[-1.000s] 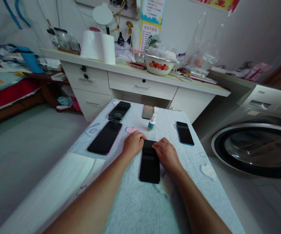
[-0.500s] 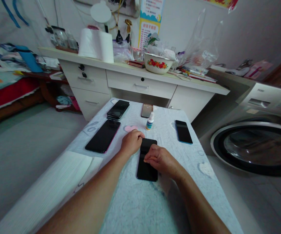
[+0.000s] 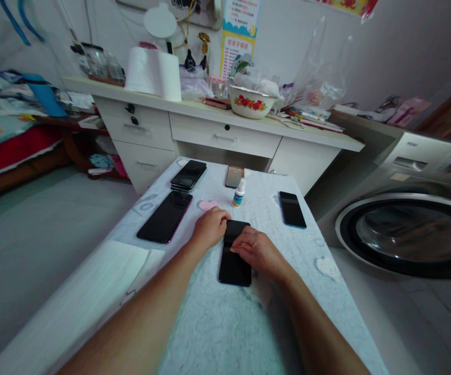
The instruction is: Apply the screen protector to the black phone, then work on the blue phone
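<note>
So there's a person sitting at a small desk [image 3: 209, 328] with a pale blue patterned cloth over it, and it's basically phone city. The main black phone [image 3: 234, 272] is lying flat, dark screen up, right in front of them near the middle of the cloth. Left hand [image 3: 211, 228] is curled at the phone's top left corner, fingers bent in. Right hand [image 3: 257, 251] is over the screen, coming in from the right side, thumb and fingers bunched together with the tips down around the middle of the glass. Can't honestly tell from here if anything tiny is caught between those tips, or if the left one is actually gripping the edge or only resting on it.

Just past the hands there's a little bottle [image 3: 238, 194] standing upright, white top, blue and yellow label, with a brownish-gold phone [image 3: 234, 177] lying behind it. Off to the left is a bigger pink-edged phone [image 3: 165, 217], and just beyond that a stack of phones [image 3: 189, 175]. A blue-edged phone [image 3: 292, 210] lies by itself toward the right side of the cloth. There's also a pink heart [image 3: 208, 205] right by the left hand.

Behind all that is a white drawer unit [image 3: 197, 133] with a fat white paper roll [image 3: 153, 73] and a fruit-patterned bowl [image 3: 252, 102] on top, plus a washing machine [image 3: 413, 229] on the right.
</note>
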Motion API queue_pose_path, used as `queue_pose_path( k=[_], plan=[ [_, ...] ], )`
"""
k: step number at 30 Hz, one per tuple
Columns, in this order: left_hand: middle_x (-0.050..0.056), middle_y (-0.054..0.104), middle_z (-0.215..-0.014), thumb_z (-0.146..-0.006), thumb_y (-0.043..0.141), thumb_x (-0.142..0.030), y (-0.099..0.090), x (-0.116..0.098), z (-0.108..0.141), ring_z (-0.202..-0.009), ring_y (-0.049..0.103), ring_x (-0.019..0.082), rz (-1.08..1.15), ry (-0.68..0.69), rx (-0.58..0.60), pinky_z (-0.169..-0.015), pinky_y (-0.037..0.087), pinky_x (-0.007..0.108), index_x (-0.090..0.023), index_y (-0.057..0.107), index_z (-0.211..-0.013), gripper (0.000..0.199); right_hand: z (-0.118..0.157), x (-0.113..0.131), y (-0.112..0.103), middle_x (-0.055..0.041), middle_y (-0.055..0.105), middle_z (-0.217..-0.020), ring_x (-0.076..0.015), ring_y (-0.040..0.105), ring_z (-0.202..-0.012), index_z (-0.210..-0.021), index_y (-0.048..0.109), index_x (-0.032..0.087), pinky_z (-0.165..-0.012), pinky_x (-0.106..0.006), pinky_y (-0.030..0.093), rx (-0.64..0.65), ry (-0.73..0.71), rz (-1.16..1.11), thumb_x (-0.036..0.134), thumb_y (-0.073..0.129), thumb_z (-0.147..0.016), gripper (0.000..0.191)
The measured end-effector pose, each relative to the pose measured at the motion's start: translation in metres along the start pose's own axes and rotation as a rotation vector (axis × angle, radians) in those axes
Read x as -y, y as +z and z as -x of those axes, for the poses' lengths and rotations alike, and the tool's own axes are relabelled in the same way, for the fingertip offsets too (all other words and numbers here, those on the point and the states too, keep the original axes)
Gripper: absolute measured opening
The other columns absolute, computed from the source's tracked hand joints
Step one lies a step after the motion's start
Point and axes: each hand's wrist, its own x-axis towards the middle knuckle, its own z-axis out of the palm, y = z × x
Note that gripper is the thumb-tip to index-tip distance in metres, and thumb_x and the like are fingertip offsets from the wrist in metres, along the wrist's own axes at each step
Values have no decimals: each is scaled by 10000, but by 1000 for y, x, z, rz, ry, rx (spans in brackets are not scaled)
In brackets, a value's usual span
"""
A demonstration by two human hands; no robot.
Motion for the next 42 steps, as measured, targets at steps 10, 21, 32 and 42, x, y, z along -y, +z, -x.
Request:
queue_pose_path(
  k=[10,21,32,42],
  plan=[
    [52,609,-1058,-813,448,-107,-4,-9,13,-988,590,162,-53,15,-5,-863,454,264,-223,614,-1111,361,-2,-16,1,-13,562,-823,-130,568,-780,-869,694,193,-714,-240,432,-254,98,135,182,594,-858,100],
    [68,620,-968,-821,496,-214,-33,-46,29,-970,588,222,-259,82,118,-846,455,331,-217,647,-929,185,-3,-29,0,-24,573,-839,-139,580,-793,-872,701,187,-743,-244,432,-376,177,208,210,575,-872,128],
    [96,637,-1073,-604,723,-354,-51,-69,54,-1027,579,324,-278,52,401,-854,471,434,-223,602,-1039,470,-6,-30,0,-36,583,-851,-153,578,-802,-875,700,196,-735,-255,425,-418,247,246,206,562,-872,138],
    [127,587,-1138,-521,782,-386,-47,-77,56,-1061,565,332,-331,4,431,-879,468,452,-204,517,-1154,711,-10,-31,0,-46,597,-895,-160,588,-838,-944,690,196,-758,-250,419,-403,266,291,245,527,-901,175]
  ],
)
